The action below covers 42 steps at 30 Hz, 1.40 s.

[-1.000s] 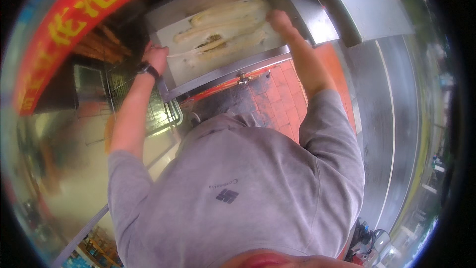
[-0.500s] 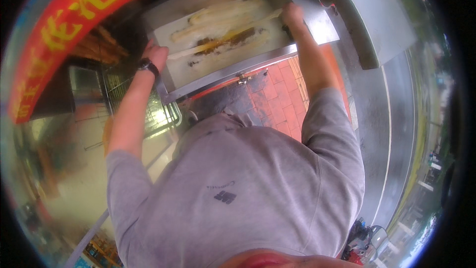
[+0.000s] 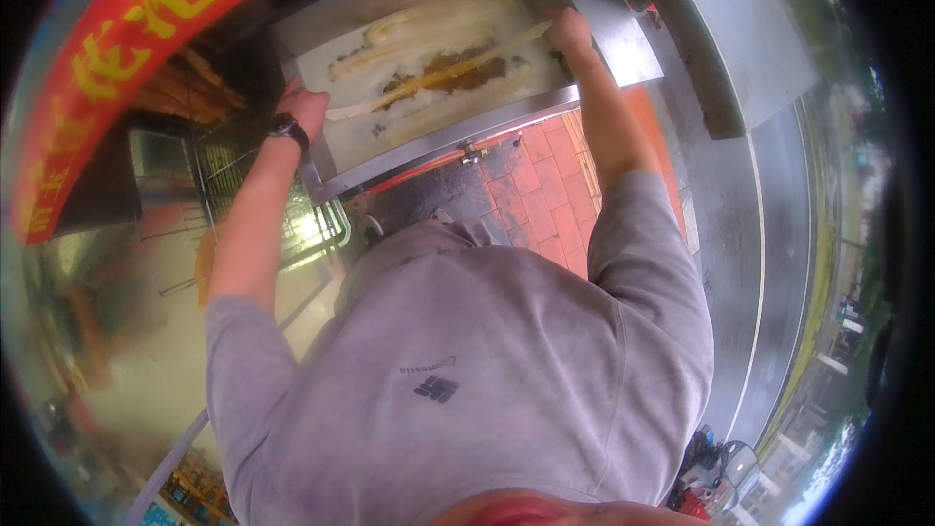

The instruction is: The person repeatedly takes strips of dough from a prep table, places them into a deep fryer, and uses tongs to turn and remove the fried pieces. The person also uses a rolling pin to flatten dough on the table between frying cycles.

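Note:
A long pale dough strip [image 3: 438, 76] is stretched diagonally across a stainless fryer [image 3: 438, 169] of pale, foaming oil with dark golden patches. My left hand [image 3: 302, 107], wearing a dark wristwatch, is closed on the strip's left end at the fryer's left side. The other end is in the closed fingers of my right hand [image 3: 571, 31] at the fryer's right side. More pale dough pieces [image 3: 429, 24] float behind the stretched strip. My fingertips are small and partly hidden in the picture.
Wire racks [image 3: 219, 170] stand left, with browned fried sticks [image 3: 185, 88] behind them. A red banner [image 3: 127, 49] arches at upper left. A steel panel [image 3: 740, 29] is at upper right. Red floor tiles [image 3: 536, 185] show below the fryer, and a road [image 3: 769, 263] runs along the right.
My right hand has moved rightward and slightly up, stretching the dough strip further across the fryer. Foam and a darker golden patch have spread in the oil. My left hand has barely moved.

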Each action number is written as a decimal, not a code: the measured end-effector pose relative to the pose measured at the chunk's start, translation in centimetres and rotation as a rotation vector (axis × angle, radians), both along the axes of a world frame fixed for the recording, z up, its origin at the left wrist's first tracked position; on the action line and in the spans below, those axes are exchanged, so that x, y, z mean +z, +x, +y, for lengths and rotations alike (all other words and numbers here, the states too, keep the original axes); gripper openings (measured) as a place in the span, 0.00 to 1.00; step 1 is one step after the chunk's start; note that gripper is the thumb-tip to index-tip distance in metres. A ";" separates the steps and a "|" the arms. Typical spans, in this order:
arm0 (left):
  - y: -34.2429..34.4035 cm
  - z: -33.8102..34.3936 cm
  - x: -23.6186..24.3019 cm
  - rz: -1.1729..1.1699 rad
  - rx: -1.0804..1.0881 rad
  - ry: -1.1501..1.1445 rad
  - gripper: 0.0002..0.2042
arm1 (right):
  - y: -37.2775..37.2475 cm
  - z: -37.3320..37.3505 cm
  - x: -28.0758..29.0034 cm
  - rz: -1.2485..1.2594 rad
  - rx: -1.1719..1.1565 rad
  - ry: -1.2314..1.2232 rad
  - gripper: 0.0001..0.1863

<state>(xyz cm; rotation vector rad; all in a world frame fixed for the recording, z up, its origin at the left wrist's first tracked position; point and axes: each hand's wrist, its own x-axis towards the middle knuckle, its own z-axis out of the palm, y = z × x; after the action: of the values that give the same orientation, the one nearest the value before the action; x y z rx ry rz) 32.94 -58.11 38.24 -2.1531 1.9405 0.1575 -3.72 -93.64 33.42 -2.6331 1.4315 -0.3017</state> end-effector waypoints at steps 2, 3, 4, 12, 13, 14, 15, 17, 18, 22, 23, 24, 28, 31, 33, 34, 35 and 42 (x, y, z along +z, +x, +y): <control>-0.8 -2.1 -0.1 0.042 -0.058 -0.032 0.09 | -4.0 -4.3 -3.7 0.109 -0.103 -0.123 0.13; -1.0 -2.8 -0.5 0.064 -0.076 -0.043 0.08 | -5.5 -5.6 -5.3 0.202 -0.135 -0.183 0.13; -0.3 -1.8 -1.2 0.068 -0.040 -0.039 0.08 | -3.3 -4.5 -5.4 0.196 -0.031 -0.164 0.12; -0.7 -2.0 -1.3 0.026 -0.033 0.028 0.09 | -1.6 -2.2 -3.0 0.297 -0.016 -0.098 0.10; -0.1 -2.3 -2.7 0.071 0.000 -0.031 0.08 | -1.5 -2.4 -3.8 0.347 0.038 -0.121 0.11; 1.7 -1.1 -5.3 0.099 0.080 -0.077 0.08 | 0.7 -1.3 -2.3 0.227 -0.028 -0.062 0.11; 2.6 -0.6 -6.8 0.135 0.134 -0.130 0.08 | 1.4 -1.0 -1.1 0.212 -0.030 -0.054 0.11; 1.0 -0.9 -4.3 0.050 0.019 -0.053 0.08 | 0.4 -1.0 0.2 0.192 -0.075 -0.038 0.11; -0.5 -2.7 -2.9 0.026 -0.090 -0.041 0.08 | -3.4 -3.6 -2.3 0.165 -0.104 -0.185 0.12; -0.5 -1.6 -2.1 -0.001 -0.029 0.065 0.08 | -0.2 -1.9 -1.8 0.338 0.130 -0.135 0.11; -0.9 -1.8 -1.6 0.006 -0.038 0.068 0.08 | -1.5 -2.8 -1.8 0.296 0.033 -0.126 0.10; -1.2 -2.0 -1.3 0.013 -0.048 0.070 0.08 | -2.4 -3.5 -1.9 0.254 -0.064 -0.118 0.10; -0.8 -1.7 -1.9 -0.035 -0.021 0.086 0.09 | -0.8 -1.1 -1.6 0.203 -0.006 -0.049 0.11; -0.1 -1.5 -3.7 -0.080 0.012 0.096 0.10 | -0.2 -0.8 -0.5 0.168 0.041 -0.110 0.11; -1.3 -2.5 -1.9 -0.075 -0.043 0.137 0.13 | -2.6 -3.1 -1.8 0.169 -0.036 -0.140 0.10; -1.3 -2.5 -2.0 -0.058 -0.035 0.126 0.12 | -2.2 -3.0 -2.6 0.267 0.036 -0.148 0.10; -1.2 -2.6 -2.2 -0.040 -0.027 0.114 0.11 | -1.4 -2.7 -3.3 0.365 0.107 -0.158 0.09; -2.1 -3.2 -1.8 -0.080 -0.021 0.116 0.10 | -2.3 -4.2 -3.8 0.282 0.009 -0.103 0.10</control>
<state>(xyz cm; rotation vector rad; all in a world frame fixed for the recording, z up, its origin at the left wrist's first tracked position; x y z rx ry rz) 30.85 -61.26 36.45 -2.0330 1.8620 0.1726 -6.05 -97.89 29.61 -2.8570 1.5198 -0.0010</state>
